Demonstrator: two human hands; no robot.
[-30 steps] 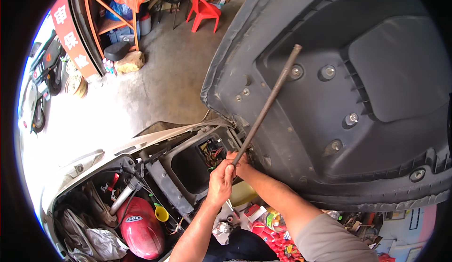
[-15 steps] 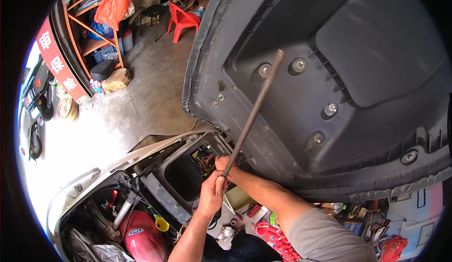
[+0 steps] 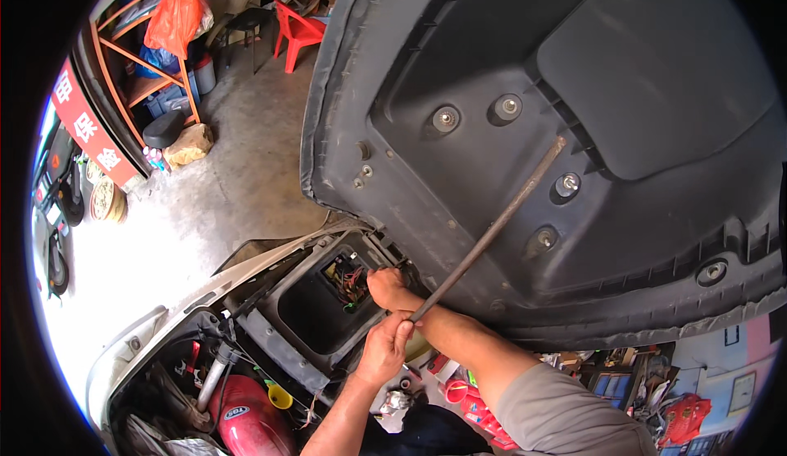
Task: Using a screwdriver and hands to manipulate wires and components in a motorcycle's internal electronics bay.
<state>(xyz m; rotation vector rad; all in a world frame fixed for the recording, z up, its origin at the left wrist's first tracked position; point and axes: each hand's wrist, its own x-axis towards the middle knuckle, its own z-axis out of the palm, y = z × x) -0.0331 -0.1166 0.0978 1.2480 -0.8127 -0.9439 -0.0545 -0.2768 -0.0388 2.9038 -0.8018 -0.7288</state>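
Observation:
My left hand (image 3: 384, 349) is wrapped round the lower end of a long brown rod (image 3: 500, 225), which slants up to the right in front of the raised black seat underside (image 3: 459, 186). My right hand (image 3: 387, 286) is closed at the right rim of the black storage compartment (image 3: 299, 313). What its curled fingers hold is hidden. Close by, a cluster of coloured wires (image 3: 348, 282) shows in the compartment. The rod crosses over my right forearm. The open scooter body (image 3: 238, 292) spreads below and to the left.
A red rounded tank (image 3: 246, 423) sits in the body beside a yellow funnel-shaped piece (image 3: 279, 396). Behind stand an orange rack (image 3: 135, 87) and a red chair (image 3: 297, 36) on the concrete floor. Clutter and red containers (image 3: 479, 415) lie at lower right.
The rod's upper end has swung right and down, so it leans more. My left hand has dropped slightly and moved right, away from my right hand, which stays at the compartment.

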